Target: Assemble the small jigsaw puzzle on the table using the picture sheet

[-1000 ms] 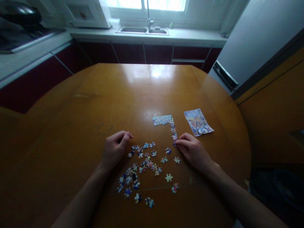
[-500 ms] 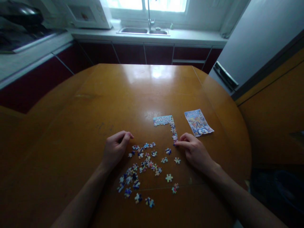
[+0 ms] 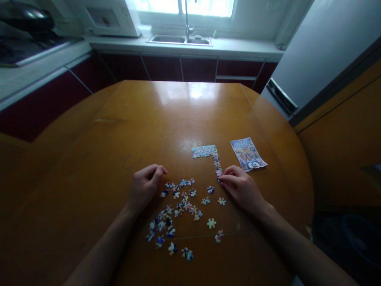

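A partly joined jigsaw puzzle (image 3: 204,151) lies on the wooden table, with a top strip and a right edge column running toward me. At the column's lower end, my right hand (image 3: 242,186) has its thumb and fingers closed on a small dark puzzle piece (image 3: 219,179), which touches the column. My left hand (image 3: 146,183) rests on the table in a loose fist, left of the loose puzzle pieces (image 3: 187,205); nothing shows in it. A few single pieces, such as a pale yellow-green piece (image 3: 211,223), lie apart between my forearms.
A creased picture sheet (image 3: 248,154) lies right of the puzzle. Around the wooden table (image 3: 166,111) stand a counter with a sink (image 3: 169,38), a microwave (image 3: 104,18), a stove with a pan (image 3: 26,18), and a fridge (image 3: 312,51) at right.
My right hand's fingertips have shifted slightly up the column, and the thumb has moved with them. The left hand and loose pieces have stayed put.
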### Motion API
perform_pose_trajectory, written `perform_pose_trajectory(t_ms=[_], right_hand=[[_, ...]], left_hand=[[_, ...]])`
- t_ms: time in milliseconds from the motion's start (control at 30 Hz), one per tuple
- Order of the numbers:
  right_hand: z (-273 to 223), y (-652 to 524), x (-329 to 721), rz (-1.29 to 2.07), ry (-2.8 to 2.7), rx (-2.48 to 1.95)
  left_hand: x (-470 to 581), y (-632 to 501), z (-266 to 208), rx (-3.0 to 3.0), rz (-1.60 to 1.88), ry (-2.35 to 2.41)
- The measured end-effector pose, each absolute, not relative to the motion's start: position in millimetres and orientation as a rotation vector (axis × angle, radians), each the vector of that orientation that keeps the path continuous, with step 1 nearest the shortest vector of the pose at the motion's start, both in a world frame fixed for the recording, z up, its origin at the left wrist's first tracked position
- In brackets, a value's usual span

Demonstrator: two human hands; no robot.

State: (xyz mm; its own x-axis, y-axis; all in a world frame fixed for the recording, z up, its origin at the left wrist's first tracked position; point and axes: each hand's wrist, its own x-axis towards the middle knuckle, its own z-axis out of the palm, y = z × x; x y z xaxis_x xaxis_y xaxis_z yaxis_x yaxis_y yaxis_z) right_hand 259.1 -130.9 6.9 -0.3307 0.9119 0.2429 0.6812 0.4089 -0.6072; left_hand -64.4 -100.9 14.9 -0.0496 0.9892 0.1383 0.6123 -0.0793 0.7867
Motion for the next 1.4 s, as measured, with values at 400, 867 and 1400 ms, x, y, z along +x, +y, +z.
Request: perform_pose_trajectory(t_ms=[400,867,1400], right_hand=[[2.7,-128.6,261.4,0.556,-2.137,-1.283],[11.4,-128.0,260.0,0.563,-2.014,-1.369],[13.5,-125.4,265.0,0.658,-2.008,-1.363]], left_hand=[[-64.1,-100.5,15.1,1.735,0.983,1.703],[-63.9,-100.9,15.6,1.73,0.964,1.722],[-60.8,-99.0,15.8,1.697,0.984,1.712]])
